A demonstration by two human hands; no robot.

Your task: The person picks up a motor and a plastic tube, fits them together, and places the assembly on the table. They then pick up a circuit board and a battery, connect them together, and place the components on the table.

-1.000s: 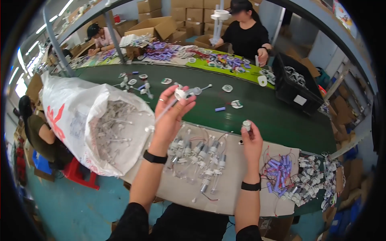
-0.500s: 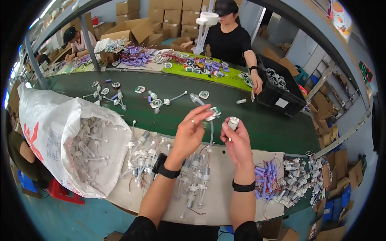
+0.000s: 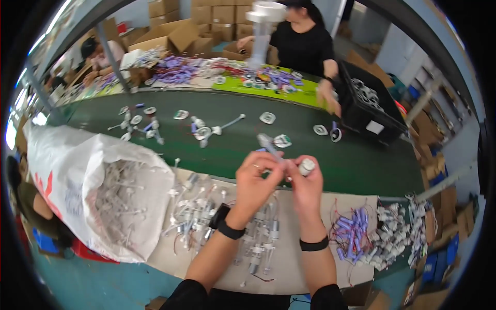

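Observation:
My left hand (image 3: 258, 175) is closed, thumb and fingers pinched on a clear plastic tube (image 3: 269, 145) that points up and away over the belt. Close beside it, my right hand (image 3: 307, 187) grips a small white cylindrical part (image 3: 306, 166), its end facing up. The fingertips of both hands nearly meet, and blur hides whether they touch. Just beyond them, a round white disc with a green circuit board (image 3: 282, 141) lies on the green conveyor belt (image 3: 217, 163). Below my forearms, clear pump-like tubes with grey motors (image 3: 257, 248) lie on the cardboard-covered table.
At left, a white woven sack (image 3: 67, 165) holds clear plastic parts. Purple cylindrical cells (image 3: 351, 232) and grey-white motor parts (image 3: 390, 235) are heaped at right. A co-worker (image 3: 305, 41) reaches beside a black crate (image 3: 369, 106) across the belt. A blurred white tubular piece (image 3: 262, 31) hangs overhead.
My left hand has let go of the circuit-board disc and now pinches the clear tube. Both hands have drawn together. More round pieces lie near the crate.

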